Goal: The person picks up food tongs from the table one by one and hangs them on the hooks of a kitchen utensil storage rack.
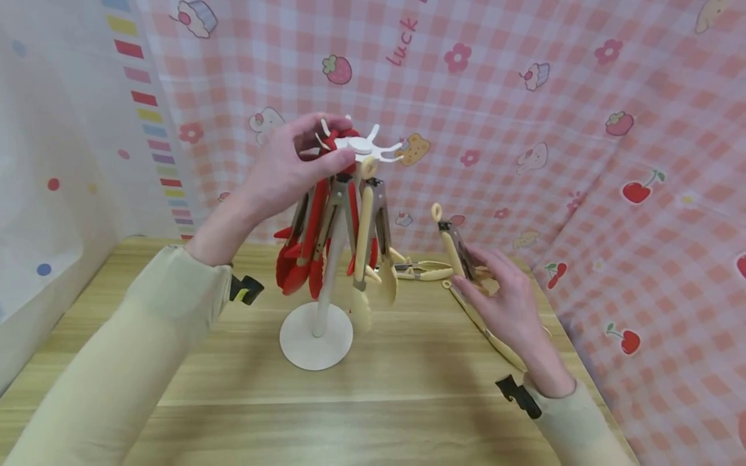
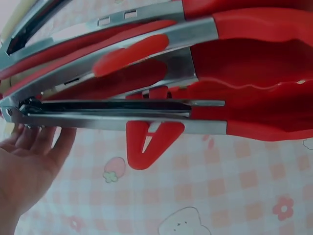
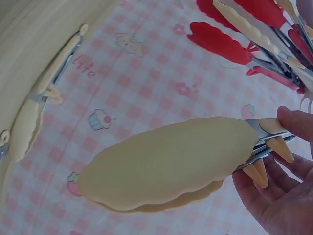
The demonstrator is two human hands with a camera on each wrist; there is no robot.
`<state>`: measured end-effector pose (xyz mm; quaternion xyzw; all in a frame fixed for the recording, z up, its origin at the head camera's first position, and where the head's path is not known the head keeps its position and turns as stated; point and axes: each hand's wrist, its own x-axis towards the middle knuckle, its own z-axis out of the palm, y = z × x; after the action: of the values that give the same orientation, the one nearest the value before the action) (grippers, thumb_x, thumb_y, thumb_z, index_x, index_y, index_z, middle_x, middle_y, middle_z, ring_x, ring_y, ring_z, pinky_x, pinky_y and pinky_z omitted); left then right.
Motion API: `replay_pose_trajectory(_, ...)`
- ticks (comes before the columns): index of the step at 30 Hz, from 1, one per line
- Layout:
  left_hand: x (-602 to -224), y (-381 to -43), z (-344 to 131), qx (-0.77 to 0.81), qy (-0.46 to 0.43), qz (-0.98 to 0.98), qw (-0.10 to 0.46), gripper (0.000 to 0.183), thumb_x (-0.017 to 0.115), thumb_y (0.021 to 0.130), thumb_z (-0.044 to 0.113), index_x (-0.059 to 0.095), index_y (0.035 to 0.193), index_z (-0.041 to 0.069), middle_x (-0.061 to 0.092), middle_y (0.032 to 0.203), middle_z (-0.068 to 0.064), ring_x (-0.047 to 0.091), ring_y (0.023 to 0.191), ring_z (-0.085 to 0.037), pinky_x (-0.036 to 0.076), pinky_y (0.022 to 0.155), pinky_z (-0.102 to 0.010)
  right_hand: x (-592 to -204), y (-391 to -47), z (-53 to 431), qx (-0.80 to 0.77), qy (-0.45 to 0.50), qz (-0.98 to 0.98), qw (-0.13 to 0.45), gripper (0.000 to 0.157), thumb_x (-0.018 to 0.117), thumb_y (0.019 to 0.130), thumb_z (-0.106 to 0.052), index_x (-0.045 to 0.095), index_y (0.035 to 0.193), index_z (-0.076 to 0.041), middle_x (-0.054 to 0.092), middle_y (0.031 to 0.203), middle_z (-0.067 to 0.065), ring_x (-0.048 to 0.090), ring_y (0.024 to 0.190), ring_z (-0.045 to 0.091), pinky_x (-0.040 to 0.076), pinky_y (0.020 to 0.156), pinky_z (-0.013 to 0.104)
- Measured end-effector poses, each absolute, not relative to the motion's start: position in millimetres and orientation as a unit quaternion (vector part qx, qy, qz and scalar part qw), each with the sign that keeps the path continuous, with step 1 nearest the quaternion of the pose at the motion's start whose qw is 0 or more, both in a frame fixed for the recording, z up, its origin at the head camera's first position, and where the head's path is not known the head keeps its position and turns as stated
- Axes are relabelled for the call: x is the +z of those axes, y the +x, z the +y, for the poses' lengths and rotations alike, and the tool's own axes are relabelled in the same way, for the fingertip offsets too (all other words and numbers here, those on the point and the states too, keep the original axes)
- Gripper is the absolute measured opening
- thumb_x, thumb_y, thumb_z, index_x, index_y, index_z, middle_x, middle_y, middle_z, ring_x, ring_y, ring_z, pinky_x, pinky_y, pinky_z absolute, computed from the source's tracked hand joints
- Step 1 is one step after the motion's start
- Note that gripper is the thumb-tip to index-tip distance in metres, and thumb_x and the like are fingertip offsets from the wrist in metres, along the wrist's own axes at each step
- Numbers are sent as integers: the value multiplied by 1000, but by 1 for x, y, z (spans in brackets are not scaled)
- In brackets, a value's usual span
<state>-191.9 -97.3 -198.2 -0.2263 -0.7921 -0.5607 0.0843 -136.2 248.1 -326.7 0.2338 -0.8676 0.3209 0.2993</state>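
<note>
Tongs (image 3: 168,166), the cream pair, pinched in the right hand (image 1: 504,291) off to the rack's (image 1: 327,291) right, left hand (image 1: 291,162) gripping its top: looks like the hanging step, and next surely calls for lifting their ring (image 1: 437,212) onto a bare hook (image 1: 392,148)!

The left hand (image 1: 282,165) sits higher than the pinching right hand (image 1: 506,296).

Behind the wood-grain table (image 1: 408,401) and along its right side hangs a pink checked cloth (image 1: 501,110) printed with strawberries (image 1: 339,69), cherries (image 1: 636,191) and cupcakes (image 1: 536,76); at left hangs a dotted white cloth (image 1: 52,129).
</note>
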Motion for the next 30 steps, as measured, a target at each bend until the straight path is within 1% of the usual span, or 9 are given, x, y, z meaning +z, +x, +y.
replay_pose_trajectory(2,-198,-194,-99,-562,-231,-790,78,44,68,99,24,62,141,13,65,139,-12,65,129,-28,46,121,-48,-324,-135,245,324,238,-864,303,53,87,79,1,70,130,0,76,112,17,70,101,17,49,87,3)
replay_pose_trajectory(4,-198,-196,-100,-566,-233,-788,68,43,67,100,23,62,141,13,66,136,-10,66,124,-25,50,117,-43,-321,-134,242,330,242,-860,305,53,87,79,2,71,129,-1,76,113,17,69,102,14,49,89,4)
replay_pose_trajectory(7,-198,-199,-102,-573,-237,-782,56,42,65,101,20,61,142,14,68,130,-8,67,113,-21,55,103,-32,-317,-133,238,339,248,-854,309,53,86,79,2,71,130,-2,77,112,16,68,102,8,49,90,4)
replay_pose_trajectory(9,-198,-200,-103,-578,-242,-778,52,42,64,101,19,60,143,12,68,126,-7,66,106,-19,56,94,-25,-314,-132,235,343,253,-849,311,52,86,80,2,71,130,-2,77,112,16,66,103,4,50,91,5)
replay_pose_trajectory(11,-199,-201,-103,-580,-247,-774,50,42,62,102,18,59,144,12,68,125,-7,65,103,-17,55,90,-22,-311,-131,233,348,258,-845,314,52,86,80,2,71,130,-1,76,113,16,66,104,1,50,91,6)
replay_pose_trajectory(14,-201,-199,-102,-582,-255,-770,54,44,59,104,21,57,146,12,67,130,-8,66,106,-18,55,94,-24,-307,-130,229,351,261,-841,318,53,86,80,2,71,131,-2,77,114,16,66,104,1,51,92,6)
replay_pose_trajectory(19,-209,-192,-94,-590,-242,-765,92,53,61,101,29,52,151,15,65,136,-11,66,118,-22,53,111,-38,-300,-129,220,351,263,-837,327,55,86,80,1,70,133,-3,77,114,15,70,103,12,52,93,8)
replay_pose_trajectory(23,-214,-186,-88,-608,-221,-752,123,56,67,99,31,52,150,15,68,134,-10,67,119,-21,53,111,-39,-295,-128,213,357,270,-832,327,54,86,81,2,69,132,0,76,114,17,70,104,15,52,96,9)
replay_pose_trajectory(30,-220,-178,-80,-613,-187,-746,180,56,68,99,35,54,150,16,70,129,-12,70,117,-23,57,106,-39,-287,-127,203,366,269,-834,313,52,85,82,0,69,132,0,76,115,16,72,102,22,52,95,8)
